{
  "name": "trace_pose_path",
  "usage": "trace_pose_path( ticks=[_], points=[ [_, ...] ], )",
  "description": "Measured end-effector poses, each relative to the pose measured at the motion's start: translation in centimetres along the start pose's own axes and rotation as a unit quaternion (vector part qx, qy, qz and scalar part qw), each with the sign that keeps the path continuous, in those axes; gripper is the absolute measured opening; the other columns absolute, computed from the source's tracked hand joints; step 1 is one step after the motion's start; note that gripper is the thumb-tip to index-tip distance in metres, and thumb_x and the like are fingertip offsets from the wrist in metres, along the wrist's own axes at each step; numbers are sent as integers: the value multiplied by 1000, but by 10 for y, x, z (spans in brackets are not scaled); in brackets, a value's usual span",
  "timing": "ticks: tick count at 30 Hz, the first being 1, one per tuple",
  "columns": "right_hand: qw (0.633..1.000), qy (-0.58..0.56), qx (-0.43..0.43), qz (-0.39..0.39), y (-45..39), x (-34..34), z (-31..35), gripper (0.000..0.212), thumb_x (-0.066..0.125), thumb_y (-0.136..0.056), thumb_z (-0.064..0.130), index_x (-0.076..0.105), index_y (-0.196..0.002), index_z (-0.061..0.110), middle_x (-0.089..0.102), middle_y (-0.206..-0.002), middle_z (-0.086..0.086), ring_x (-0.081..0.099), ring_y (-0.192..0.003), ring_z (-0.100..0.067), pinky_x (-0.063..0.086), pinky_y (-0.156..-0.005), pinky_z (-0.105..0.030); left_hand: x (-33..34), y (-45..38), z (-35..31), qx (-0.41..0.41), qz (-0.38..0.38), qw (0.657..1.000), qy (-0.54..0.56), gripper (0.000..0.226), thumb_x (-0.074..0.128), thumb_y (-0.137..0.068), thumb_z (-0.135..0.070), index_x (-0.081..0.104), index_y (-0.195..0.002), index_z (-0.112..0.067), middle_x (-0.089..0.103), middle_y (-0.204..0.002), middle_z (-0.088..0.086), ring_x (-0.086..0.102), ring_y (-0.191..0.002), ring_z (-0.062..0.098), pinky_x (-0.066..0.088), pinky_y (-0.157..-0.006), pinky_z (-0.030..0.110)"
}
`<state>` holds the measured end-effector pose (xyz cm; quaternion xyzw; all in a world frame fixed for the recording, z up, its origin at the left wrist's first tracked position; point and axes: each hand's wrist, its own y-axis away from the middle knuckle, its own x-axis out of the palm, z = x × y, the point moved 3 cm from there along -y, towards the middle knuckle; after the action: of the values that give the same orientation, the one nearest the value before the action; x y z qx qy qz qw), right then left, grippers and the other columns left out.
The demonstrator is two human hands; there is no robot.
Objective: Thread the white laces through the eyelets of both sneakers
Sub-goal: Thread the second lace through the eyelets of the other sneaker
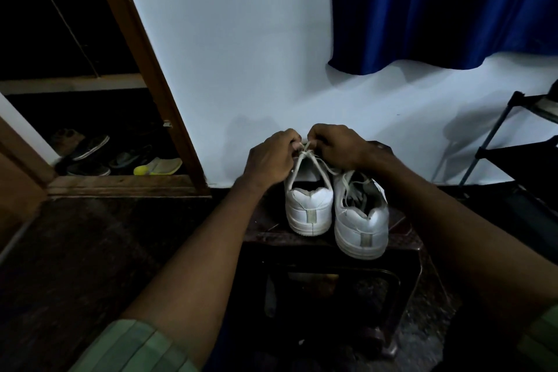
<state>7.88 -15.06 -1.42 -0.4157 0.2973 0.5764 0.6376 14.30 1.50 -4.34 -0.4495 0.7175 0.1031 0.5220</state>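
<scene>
Two white sneakers are set side by side on a small dark stool, heels toward the viewer, toes toward a pale wall. The left sneaker (308,205) sits back from the stool's near edge; the right sneaker (360,220) touches it along one side, and its heel reaches to the near edge (404,243) of the stool.

A white lace (305,157) is drawn up from both sides of the left sneaker, the two strands crossing just above the tongue. One strand is pinched in the curled fingers of the left hand (271,157), the other in the curled fingers of the right hand (335,145); the hands are held close together over the front of the shoe, near the wall. Loose lace (356,190) is seen lying slack inside the right sneaker.

To the left of the stool, open dark floor (90,251) is seen up to a wooden door frame (169,100), beyond whose sill a heap of other shoes (120,157) is piled. To the right, a black metal rack (498,136) stands well apart from the stool. Above, a blue curtain (437,9) hangs against the wall.
</scene>
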Motion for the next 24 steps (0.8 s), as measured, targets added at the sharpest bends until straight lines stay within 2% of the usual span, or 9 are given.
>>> trace_pose_path(
  ticks=[4,8,10,12,15,18,20,22,24],
  points=[
    [999,-35,-13,-4,1,-4,1,9,58,-99,14,61,-95,22,65,-90,5,59,-86,-19,41,-76,-31,-2,-1,3,-11,1,1000,14,5,44,-101,-33,47,-99,-32,62,-96,-7,60,-92,30,52,-86,50],
    [999,-34,-23,19,5,-12,0,17,72,-86,10,70,-85,28,71,-82,8,65,-78,-13,51,-76,-27,-3,-2,11,-14,24,994,106,17,52,-87,-56,58,-96,-43,70,-95,-18,69,-94,16,55,-90,47],
    [999,-26,-22,17,5,-11,-2,14,73,-87,11,71,-84,25,71,-80,7,63,-76,-13,49,-74,-27,-1,-2,14,-5,22,993,112,19,52,-82,-61,61,-92,-48,72,-97,-17,70,-97,13,55,-90,47],
    [1000,-7,-20,7,2,-9,-2,6,71,-92,15,71,-87,19,68,-81,5,60,-78,-16,46,-75,-30,-3,0,10,-7,7,995,96,21,51,-84,-57,64,-90,-42,72,-98,-11,69,-97,17,55,-89,48],
    [999,33,4,-9,-2,-5,-2,11,60,-101,22,68,-98,15,66,-91,4,58,-88,-20,43,-81,-34,-4,1,1,-32,-6,998,48,36,39,-91,-47,70,-97,-29,73,-107,-2,67,-104,25,53,-90,47],
    [999,43,23,-21,-4,-3,-5,10,55,-102,22,64,-103,18,67,-97,2,58,-91,-22,37,-78,-33,-5,0,0,-60,-14,997,51,41,36,-92,-49,70,-102,-29,75,-110,-3,68,-104,26,53,-90,47],
    [999,19,20,-25,-3,-5,-6,2,61,-99,21,62,-97,20,69,-91,4,61,-87,-21,39,-75,-31,-5,-1,4,-68,-19,994,83,31,47,-96,-50,68,-99,-28,75,-102,-6,69,-97,22,54,-88,45],
    [999,-29,13,-34,1,-11,-6,13,73,-90,17,61,-93,21,70,-85,6,65,-80,-17,46,-73,-32,-8,-3,8,-63,-24,988,137,15,65,-98,-39,66,-99,-24,75,-97,-6,70,-94,17,55,-88,39],
    [998,-50,4,-47,7,-16,-6,24,80,-80,12,61,-89,22,72,-83,6,67,-78,-15,55,-75,-36,-13,-1,14,-49,-18,980,193,15,75,-94,-27,62,-100,-21,72,-95,-3,70,-92,14,53,-87,32]
  ],
)
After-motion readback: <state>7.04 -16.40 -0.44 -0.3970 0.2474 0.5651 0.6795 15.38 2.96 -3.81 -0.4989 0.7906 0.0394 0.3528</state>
